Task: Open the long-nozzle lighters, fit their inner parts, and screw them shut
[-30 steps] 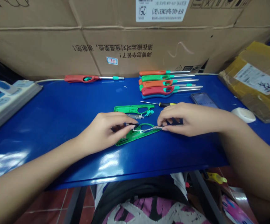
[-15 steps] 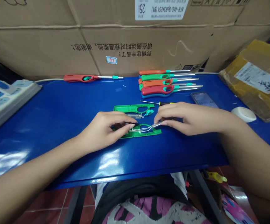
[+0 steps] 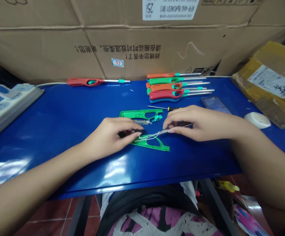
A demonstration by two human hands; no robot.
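A green lighter shell half (image 3: 154,143) lies on the blue table (image 3: 66,124) between my hands. My left hand (image 3: 110,136) is closed, pinching a small dark part at the shell's left end. My right hand (image 3: 193,123) is closed in a pinch on a thin metal tube with white wires (image 3: 152,135) that run back to the left hand. The other green shell half (image 3: 141,114) lies just beyond, with a small metal cylinder (image 3: 142,122) and a teal piece (image 3: 157,118) beside it. A thin screwdriver (image 3: 160,108) lies behind my right hand.
Several assembled orange, green and red long lighters (image 3: 174,87) lie stacked at the back, one red lighter (image 3: 93,81) apart at the left. A phone (image 3: 214,104), a white tape roll (image 3: 257,120), a yellow parcel (image 3: 272,82), a power strip (image 3: 4,101) and big cardboard boxes (image 3: 142,42) surround the table.
The green shell half under my hands has swung clockwise, its right end now nearer to me. My right hand lifted the metal tube and wires slightly away from it.
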